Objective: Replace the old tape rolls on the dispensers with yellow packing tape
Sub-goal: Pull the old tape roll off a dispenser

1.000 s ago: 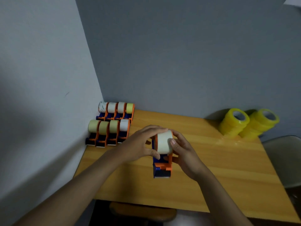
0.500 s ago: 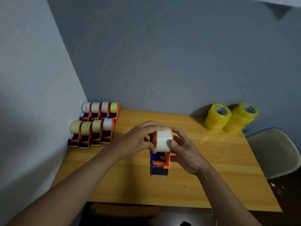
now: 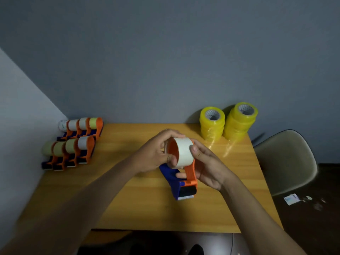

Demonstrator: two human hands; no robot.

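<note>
Above the middle of the wooden table point(image 3: 147, 208) I hold an orange and blue tape dispenser point(image 3: 184, 181) carrying a whitish old tape roll point(image 3: 184, 150). My left hand point(image 3: 156, 150) grips the roll from the left, thumb on its front and fingers over its top. My right hand point(image 3: 207, 164) holds the dispenser's orange frame from the right, with its thumb pressed on the roll's face. Two stacks of yellow packing tape point(image 3: 212, 124) point(image 3: 240, 120) stand at the table's back right corner against the wall.
Two rows of several orange dispensers point(image 3: 71, 151) with old rolls sit at the table's back left, next to the wall. A beige chair point(image 3: 287, 161) stands to the right of the table. Scraps of paper point(image 3: 291, 199) lie on the dark floor.
The dispenser has tilted, so the orange hub side of the roll now faces me. My hands keep their hold on it. The camera view has swung to the right.
</note>
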